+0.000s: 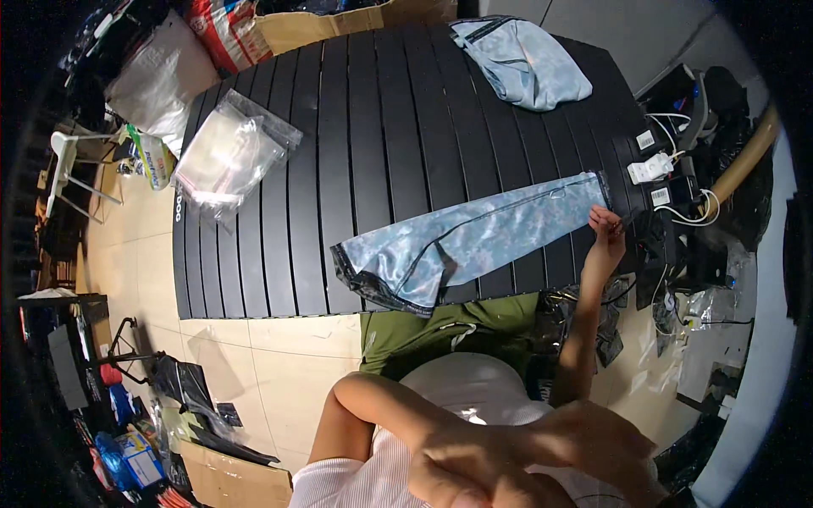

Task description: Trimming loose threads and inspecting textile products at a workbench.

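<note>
A light-blue patterned fabric sleeve (500,233) with black trim lies lengthwise across the black slatted table (373,144). Its wide end, at the left, is partly folded back over the near edge; the narrow end points right. My right hand (605,224) is at the narrow end, fingers closed on the fabric's near corner. Close to the camera, at the bottom, my left hand (474,474) is raised in front of my chest, bent back from the elbow. It looks large and blurred, and its fingers do not show clearly.
A folded light-blue fabric piece (525,63) rests at the table's far right. Clear plastic bags (229,152) lie at the left. White chargers (650,169) and cables crowd the right edge. Cardboard (330,30) stands behind the table, and a white chair (72,169) is off left.
</note>
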Motion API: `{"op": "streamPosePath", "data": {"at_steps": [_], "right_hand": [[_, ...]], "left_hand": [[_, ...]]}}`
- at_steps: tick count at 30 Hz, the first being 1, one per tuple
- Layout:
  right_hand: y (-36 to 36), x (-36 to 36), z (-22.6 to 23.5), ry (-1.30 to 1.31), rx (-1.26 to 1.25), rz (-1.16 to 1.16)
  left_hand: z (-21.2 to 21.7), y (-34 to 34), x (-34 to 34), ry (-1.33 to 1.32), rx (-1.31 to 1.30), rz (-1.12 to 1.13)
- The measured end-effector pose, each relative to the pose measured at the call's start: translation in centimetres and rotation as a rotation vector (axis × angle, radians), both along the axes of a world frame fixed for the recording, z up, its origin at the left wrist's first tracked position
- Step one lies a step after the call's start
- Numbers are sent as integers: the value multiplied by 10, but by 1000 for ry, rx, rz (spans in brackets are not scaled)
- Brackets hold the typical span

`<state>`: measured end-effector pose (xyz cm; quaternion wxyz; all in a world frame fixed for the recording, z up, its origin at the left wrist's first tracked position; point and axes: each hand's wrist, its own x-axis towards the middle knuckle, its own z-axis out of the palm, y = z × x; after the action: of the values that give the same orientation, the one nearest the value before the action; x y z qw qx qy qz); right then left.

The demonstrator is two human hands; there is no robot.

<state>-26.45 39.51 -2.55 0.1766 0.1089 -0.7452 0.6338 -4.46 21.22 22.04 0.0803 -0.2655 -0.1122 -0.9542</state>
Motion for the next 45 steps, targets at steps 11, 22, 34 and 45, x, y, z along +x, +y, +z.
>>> {"op": "streamPosePath", "data": {"at_steps": [11, 22, 34, 45], "right_hand": [[-30, 0, 24, -48, 188, -27], [-81, -10, 51, -40, 756, 21], [-60, -47, 51, 126, 786, -84], [23, -60, 73, -164, 585, 269]], "left_hand": [[-78, -39, -14, -489, -264, 567], [-172, -86, 31, -1519, -1469, 406], [-183, -88, 37, -1264, -1013, 590], [-132, -118, 49, -975, -821, 652]]}}
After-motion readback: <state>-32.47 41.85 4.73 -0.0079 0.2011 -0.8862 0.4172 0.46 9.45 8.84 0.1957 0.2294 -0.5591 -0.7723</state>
